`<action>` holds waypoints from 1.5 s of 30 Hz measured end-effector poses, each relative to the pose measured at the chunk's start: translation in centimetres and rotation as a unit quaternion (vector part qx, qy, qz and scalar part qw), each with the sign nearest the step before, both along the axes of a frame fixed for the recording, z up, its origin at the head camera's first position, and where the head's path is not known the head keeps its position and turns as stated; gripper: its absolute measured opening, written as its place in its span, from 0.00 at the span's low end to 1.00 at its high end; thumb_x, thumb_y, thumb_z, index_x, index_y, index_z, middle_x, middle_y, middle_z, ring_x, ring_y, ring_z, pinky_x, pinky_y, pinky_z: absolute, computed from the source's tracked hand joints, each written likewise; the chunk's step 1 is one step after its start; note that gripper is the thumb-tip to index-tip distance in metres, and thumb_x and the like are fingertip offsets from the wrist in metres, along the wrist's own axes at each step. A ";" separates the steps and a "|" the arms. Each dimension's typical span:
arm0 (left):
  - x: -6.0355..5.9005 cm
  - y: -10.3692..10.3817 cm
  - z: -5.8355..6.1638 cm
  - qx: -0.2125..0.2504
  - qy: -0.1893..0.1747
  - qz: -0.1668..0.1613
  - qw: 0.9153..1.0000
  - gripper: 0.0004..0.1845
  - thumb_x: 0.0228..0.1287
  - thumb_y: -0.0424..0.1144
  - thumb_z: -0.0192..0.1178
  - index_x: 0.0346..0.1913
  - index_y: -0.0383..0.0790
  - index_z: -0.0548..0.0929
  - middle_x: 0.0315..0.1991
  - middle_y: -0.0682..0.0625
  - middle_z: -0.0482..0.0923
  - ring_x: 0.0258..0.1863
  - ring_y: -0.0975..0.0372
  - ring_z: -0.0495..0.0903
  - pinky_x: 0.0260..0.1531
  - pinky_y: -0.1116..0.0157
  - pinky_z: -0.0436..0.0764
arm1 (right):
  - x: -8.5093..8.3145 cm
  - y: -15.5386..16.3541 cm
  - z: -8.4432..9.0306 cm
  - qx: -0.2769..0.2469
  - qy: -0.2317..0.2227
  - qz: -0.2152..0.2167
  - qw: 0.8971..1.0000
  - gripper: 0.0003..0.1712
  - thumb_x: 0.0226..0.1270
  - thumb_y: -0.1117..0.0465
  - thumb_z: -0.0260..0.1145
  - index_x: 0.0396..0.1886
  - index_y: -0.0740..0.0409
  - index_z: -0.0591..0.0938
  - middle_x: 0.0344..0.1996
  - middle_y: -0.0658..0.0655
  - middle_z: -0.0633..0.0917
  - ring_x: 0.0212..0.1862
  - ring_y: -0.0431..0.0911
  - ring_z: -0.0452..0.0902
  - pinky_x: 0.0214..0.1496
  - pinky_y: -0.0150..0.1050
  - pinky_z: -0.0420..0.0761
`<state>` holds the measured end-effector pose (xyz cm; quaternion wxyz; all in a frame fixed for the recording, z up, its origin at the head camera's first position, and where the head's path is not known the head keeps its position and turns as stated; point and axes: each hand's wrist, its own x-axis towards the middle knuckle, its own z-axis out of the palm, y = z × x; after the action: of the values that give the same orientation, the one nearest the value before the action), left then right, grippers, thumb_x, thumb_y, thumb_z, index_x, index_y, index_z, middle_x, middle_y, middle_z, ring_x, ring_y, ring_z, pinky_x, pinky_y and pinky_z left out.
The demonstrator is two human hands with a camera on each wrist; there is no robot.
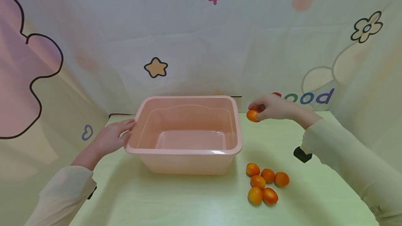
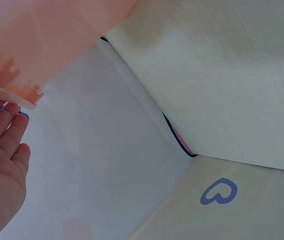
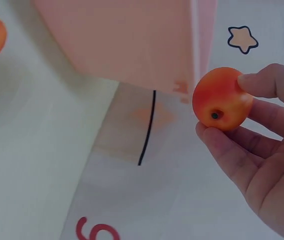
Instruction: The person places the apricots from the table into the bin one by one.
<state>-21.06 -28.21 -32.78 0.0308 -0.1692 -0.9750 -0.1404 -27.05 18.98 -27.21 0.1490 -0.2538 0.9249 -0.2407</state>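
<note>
A pale pink plastic basin (image 1: 188,163) stands upright on the table with nothing in it. At its left side my left hand (image 1: 114,135) holds the rim; in the left wrist view the fingertips (image 2: 12,112) meet the rim's underside. My right hand (image 1: 276,107) pinches a small orange-red fruit (image 3: 222,97) between thumb and fingers, raised just right of the basin. This fruit is round and glossy, with a dark stem spot in a dimple. Several similar fruits (image 1: 258,182) lie grouped on the table, in front of the basin's right corner.
The light green table (image 1: 188,201) is enclosed by a hanging cloth (image 1: 194,44) printed with a star, flowers and letters. A small black object (image 1: 303,154) shows beside the right sleeve (image 1: 342,159), on the table's right part.
</note>
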 end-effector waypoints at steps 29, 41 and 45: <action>-0.2 -0.2 -0.3 0.013 0.001 0.000 1.000 0.24 0.62 0.37 0.49 0.61 0.35 0.65 0.62 0.39 0.63 0.59 0.42 0.63 0.53 0.43 0.64 | -3.9 -12.2 2.4 0.052 -0.002 0.041 0.998 0.13 0.53 0.65 0.57 0.39 0.56 0.81 0.37 0.54 0.80 0.41 0.48 0.72 0.46 0.39 0.75; -0.2 -0.2 -0.3 0.015 -0.008 0.008 1.000 0.24 0.63 0.38 0.49 0.62 0.36 0.64 0.62 0.39 0.63 0.59 0.42 0.62 0.54 0.42 0.63 | -5.6 -15.2 -0.9 0.003 -0.046 0.015 0.999 0.17 0.53 0.67 0.58 0.46 0.58 0.79 0.42 0.56 0.80 0.42 0.49 0.74 0.46 0.38 0.77; -0.2 -0.2 -0.2 0.014 -0.006 0.008 1.000 0.24 0.62 0.37 0.49 0.62 0.36 0.64 0.62 0.39 0.63 0.59 0.42 0.63 0.54 0.43 0.64 | -5.9 -15.7 -2.1 -0.015 -0.075 0.008 0.997 0.16 0.52 0.68 0.58 0.42 0.56 0.80 0.39 0.54 0.79 0.42 0.48 0.71 0.42 0.36 0.75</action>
<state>-21.25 -28.38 -32.98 0.0289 -0.1605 -0.9743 -0.1552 -32.93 3.31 -29.31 0.2158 -0.2448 0.9053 -0.2718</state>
